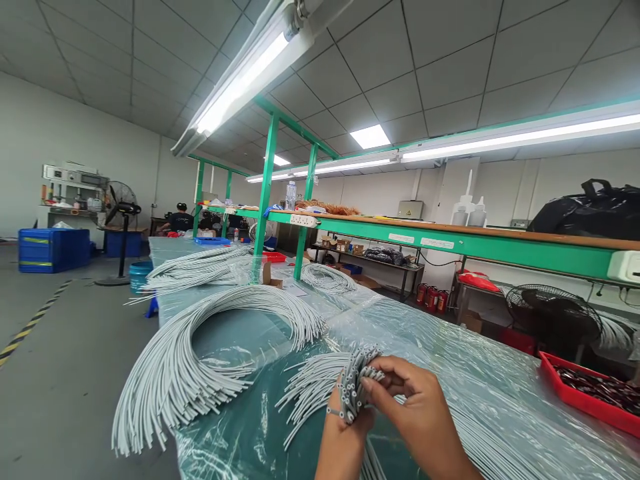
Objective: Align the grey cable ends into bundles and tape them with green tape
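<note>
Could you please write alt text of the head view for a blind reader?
A person's bare left hand and bare right hand hold a bundle of thin grey tube-like strands above a plastic-covered green table. A large coil of similar white strands lies to their left.

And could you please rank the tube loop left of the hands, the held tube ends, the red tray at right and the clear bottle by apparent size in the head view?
1. Tube loop
2. Red tray, cut by the frame edge
3. Held tube ends
4. Clear bottle
</note>
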The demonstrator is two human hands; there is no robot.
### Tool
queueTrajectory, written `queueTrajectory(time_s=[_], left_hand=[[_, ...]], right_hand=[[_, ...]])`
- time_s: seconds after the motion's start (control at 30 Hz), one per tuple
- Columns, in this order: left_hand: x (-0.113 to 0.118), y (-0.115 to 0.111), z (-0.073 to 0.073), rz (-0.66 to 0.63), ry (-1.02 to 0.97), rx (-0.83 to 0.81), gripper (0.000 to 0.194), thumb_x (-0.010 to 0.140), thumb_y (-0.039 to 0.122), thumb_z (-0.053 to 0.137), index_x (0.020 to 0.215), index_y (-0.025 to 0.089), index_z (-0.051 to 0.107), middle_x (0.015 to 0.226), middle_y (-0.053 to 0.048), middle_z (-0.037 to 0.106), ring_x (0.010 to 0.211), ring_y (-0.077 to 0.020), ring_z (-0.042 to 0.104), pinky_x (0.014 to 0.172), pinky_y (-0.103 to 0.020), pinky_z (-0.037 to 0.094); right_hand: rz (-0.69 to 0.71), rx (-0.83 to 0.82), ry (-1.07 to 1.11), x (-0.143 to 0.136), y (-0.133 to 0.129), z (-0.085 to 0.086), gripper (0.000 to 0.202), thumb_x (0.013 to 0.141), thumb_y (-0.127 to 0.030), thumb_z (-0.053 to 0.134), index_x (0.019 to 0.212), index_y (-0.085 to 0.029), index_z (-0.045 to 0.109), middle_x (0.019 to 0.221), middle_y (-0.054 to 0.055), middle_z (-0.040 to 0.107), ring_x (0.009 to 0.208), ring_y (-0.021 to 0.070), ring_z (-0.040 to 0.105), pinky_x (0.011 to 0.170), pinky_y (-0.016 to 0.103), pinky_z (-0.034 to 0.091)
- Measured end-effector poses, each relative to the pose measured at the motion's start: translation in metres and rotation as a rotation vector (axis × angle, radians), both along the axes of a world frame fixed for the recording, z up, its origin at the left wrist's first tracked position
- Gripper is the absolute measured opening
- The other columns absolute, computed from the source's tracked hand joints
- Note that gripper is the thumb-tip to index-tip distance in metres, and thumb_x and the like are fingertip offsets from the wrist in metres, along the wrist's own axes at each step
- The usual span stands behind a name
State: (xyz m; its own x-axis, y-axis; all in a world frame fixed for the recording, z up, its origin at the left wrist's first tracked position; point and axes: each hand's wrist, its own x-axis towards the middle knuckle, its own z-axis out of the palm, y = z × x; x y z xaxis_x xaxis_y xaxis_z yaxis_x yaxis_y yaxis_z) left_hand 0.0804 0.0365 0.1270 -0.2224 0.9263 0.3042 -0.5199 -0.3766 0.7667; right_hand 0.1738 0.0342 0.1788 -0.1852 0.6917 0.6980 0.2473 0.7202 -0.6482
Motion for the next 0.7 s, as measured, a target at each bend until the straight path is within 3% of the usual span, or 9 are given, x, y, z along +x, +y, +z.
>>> queueTrajectory(time_s=[0.13,0.33,0.5,0.57,0.7], left_hand=[[0.001,0.000,0.005,0.047,0.082,0.082,0.026,0.061,0.026,0.066,0.085,0.017,0.070,0.084,-0.008,0.070,0.085,-0.0270,0.062,0.080,-0.035,0.047],[-0.001,0.005,-0.001,0.057,0.162,0.054,0.023,0.064,0.030,0.067,0.080,0.014,0.068,0.086,-0.009,0.069,0.083,-0.0259,0.062,0.077,-0.033,0.048],[-0.002,0.006,0.000,0.053,0.275,0.089,0.029,0.072,0.035,0.059,0.091,0.013,0.064,0.088,-0.008,0.067,0.084,-0.0223,0.060,0.078,-0.029,0.044],[0.001,0.007,0.000,0.121,0.352,0.085,0.028,0.074,0.035,0.054,0.093,0.014,0.061,0.084,-0.007,0.065,0.081,-0.0219,0.059,0.074,-0.029,0.043],[0.006,0.010,-0.002,0.332,0.568,-0.022,0.015,0.074,0.025,0.046,0.083,0.018,0.056,0.069,-0.003,0.060,0.065,-0.0211,0.054,0.059,-0.027,0.037]], right_hand=[[0.033,-0.096,0.089,0.006,0.003,-0.003,0.020,0.077,-0.034,0.061,0.081,-0.014,0.061,0.068,0.004,0.062,0.058,0.0155,0.059,0.056,0.025,0.052],[0.068,0.064,0.059,0.003,0.003,-0.005,0.012,0.074,-0.026,0.065,0.079,-0.017,0.060,0.068,0.001,0.060,0.058,0.0119,0.059,0.056,0.019,0.051],[0.069,0.128,0.140,0.002,0.001,-0.009,0.022,0.075,-0.022,0.064,0.094,-0.020,0.054,0.076,0.002,0.061,0.062,0.0124,0.062,0.058,0.020,0.053],[-0.001,0.240,0.178,0.003,0.000,-0.010,0.023,0.076,-0.019,0.061,0.097,-0.021,0.052,0.081,0.001,0.059,0.063,0.0114,0.060,0.060,0.022,0.053],[-0.143,0.483,0.112,0.006,-0.003,-0.015,0.016,0.076,-0.018,0.060,0.089,-0.021,0.051,0.068,-0.002,0.052,0.059,0.0105,0.054,0.058,0.022,0.050]])
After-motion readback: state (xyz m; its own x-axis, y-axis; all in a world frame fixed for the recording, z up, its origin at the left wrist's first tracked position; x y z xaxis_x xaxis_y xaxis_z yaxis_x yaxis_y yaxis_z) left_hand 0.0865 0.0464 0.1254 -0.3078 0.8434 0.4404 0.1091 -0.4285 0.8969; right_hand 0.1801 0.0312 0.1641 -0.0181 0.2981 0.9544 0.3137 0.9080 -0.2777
